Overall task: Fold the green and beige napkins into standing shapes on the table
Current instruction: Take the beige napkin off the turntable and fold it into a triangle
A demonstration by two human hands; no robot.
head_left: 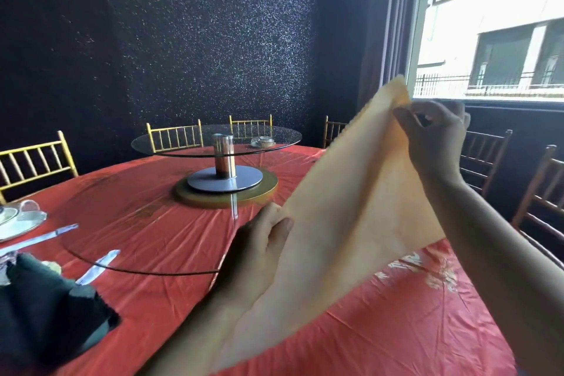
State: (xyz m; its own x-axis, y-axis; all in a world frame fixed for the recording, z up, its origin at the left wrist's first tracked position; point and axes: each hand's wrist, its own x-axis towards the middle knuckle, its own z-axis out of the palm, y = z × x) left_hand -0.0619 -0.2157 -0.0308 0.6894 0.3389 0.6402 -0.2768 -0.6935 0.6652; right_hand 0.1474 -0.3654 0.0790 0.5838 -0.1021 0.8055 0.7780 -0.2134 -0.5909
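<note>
Beige napkin, nearest to me, hangs in the air above the near edge of the table, stretched on a slant between both my hands and touching nothing on the red cloth. My left hand pinches its lower left edge, thumb pressed on the front of the fabric and fingers curled behind it, while the loose bottom of the cloth drapes down along my left forearm. My right hand is raised higher and further out, toward the far right side of the table, with thumb and fingertips closed on the napkin's top corner, whose tip stands up above my fingers against the bright window. At the near left edge of the table the green napkin sits in a dark, bunched heap on the cloth, well apart from both hands; whether it is folded into any shape I cannot tell. Just beyond it lie two silvery strips, and at the left edge stand white plates with glassware on them. In the middle of the table a round glass turntable rides on a steel post above a metal and gold base, carrying a small dish on its far side. Gold chairs line the far and left edges, darker ones the right, in front of a dark speckled wall.
</note>
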